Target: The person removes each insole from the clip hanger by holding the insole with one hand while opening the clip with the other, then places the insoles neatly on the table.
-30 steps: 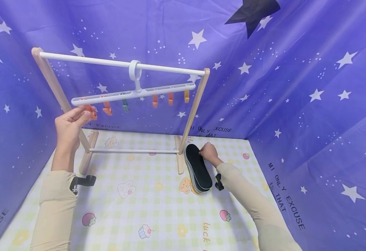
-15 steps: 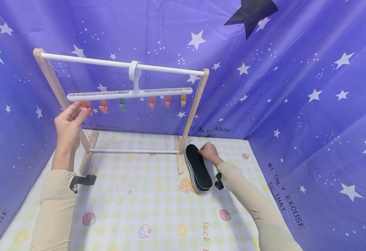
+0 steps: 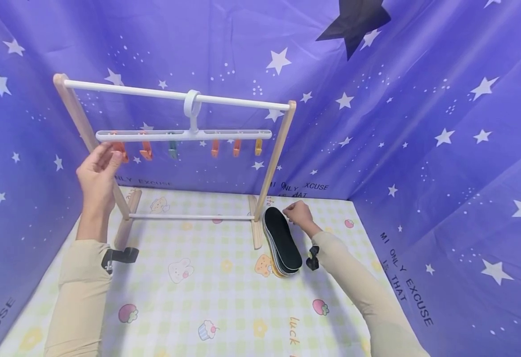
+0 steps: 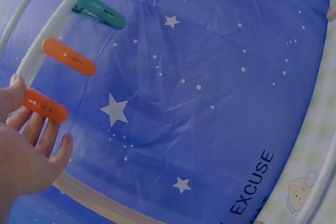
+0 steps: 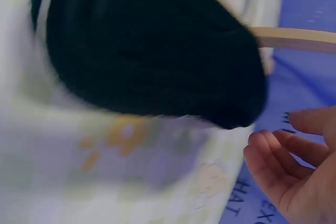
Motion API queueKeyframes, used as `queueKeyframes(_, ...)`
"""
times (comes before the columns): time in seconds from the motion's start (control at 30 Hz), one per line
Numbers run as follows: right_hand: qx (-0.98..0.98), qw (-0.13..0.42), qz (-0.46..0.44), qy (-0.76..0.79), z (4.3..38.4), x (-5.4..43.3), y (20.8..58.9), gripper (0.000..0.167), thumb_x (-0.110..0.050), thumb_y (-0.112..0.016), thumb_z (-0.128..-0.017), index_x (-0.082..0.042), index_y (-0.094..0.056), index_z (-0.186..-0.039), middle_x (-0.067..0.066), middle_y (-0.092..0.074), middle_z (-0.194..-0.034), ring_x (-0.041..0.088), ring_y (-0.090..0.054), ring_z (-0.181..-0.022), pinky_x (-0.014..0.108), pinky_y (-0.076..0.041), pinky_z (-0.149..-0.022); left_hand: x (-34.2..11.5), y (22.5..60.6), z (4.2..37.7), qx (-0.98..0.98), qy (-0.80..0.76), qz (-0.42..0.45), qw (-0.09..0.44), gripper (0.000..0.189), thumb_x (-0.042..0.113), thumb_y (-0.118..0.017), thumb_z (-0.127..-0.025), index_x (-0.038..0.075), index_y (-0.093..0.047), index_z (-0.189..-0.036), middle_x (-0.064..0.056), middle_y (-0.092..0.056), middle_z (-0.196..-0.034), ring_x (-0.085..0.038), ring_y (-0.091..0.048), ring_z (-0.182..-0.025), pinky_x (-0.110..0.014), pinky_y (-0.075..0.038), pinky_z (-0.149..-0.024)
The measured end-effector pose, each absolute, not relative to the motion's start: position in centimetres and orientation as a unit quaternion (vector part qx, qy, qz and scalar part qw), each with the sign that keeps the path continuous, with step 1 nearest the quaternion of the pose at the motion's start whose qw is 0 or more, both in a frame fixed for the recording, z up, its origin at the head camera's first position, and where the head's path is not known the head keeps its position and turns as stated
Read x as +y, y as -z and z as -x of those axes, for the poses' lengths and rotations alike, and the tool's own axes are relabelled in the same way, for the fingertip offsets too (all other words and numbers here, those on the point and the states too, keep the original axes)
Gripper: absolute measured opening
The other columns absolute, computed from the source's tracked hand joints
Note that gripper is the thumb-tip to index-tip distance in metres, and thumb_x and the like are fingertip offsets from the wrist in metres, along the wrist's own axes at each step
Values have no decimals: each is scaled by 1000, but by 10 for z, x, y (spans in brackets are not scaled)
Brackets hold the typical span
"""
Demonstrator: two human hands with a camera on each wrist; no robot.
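Observation:
A white hanger (image 3: 153, 136) hangs level from the rack's top rod, with several coloured clips below it. My left hand (image 3: 96, 171) is at the hanger's left end, its thumb and fingers loosely around the leftmost orange clip (image 4: 46, 106). In the left wrist view the fingers lie behind that clip and the thumb is near its upper end. A stack of insoles (image 3: 283, 243) with a black one on top lies beside the rack's right foot. My right hand (image 3: 299, 214) hovers by the stack's far right edge; in the right wrist view its thumb and fingers stand apart, holding nothing.
The wooden rack (image 3: 275, 158) stands on a checked tablecloth (image 3: 207, 292), with a white lower rod (image 3: 189, 216) between its feet. Beside the held one hang another orange clip (image 4: 69, 56) and a green clip (image 4: 100, 11). A purple star-patterned curtain (image 3: 403, 134) surrounds the table.
The hanger has swung from tilted to level, its left end rising. My left hand has loosened from its pinch on the orange clip. My right hand has drawn slightly away from the insoles.

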State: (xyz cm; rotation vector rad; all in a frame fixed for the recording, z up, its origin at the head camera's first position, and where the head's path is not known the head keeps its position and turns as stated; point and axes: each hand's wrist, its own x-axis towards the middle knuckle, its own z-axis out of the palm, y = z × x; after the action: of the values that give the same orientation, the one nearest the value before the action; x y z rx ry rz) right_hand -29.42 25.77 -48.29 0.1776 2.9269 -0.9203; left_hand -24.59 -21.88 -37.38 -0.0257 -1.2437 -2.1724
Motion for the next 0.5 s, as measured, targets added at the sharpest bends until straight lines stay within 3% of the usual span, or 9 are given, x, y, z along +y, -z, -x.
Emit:
queueKeyframes(0.17, 915, -32, -51, 399, 298, 255, 458, 30, -17, -63, -99, 5, -73, -117, 24, -75, -108, 27, -73, -84, 21, -56, -63, -212, 367, 241, -521, 738, -57, 424, 45, 3, -79, -87, 1, -66, -131, -7, -76, -118, -14, -69, -111, -21, -52, -103)
queueKeyframes(0.3, 886, -136, -3, 442, 297, 248, 430, 32, -17, -65, -99, 3, -70, -123, 23, -74, -115, 32, -72, -96, 33, -60, -81, -193, 352, 227, -571, 651, -104, 490, 56, 10, -78, -88, 3, -58, -140, -12, -64, -138, -12, -56, -131, -20, -38, -117)
queueKeyframes(0.4, 859, -218, 48, 460, 291, 236, 412, 31, -15, -65, -99, 2, -70, -124, 23, -74, -113, 35, -71, -99, 43, -60, -86, -171, 347, 216, -617, 588, -82, 517, 57, 13, -75, -89, 3, -56, -142, -10, -59, -146, -12, -49, -138, -22, -31, -121)
queueKeyframes(0.5, 832, -277, 99, 470, 282, 220, 401, 28, -13, -65, -99, 3, -71, -121, 21, -74, -110, 34, -72, -97, 45, -62, -84, -145, 359, 215, -645, 537, 4, 544, 53, 11, -74, -86, -1, -60, -137, -14, -61, -143, -22, -52, -137, -32, -35, -122)
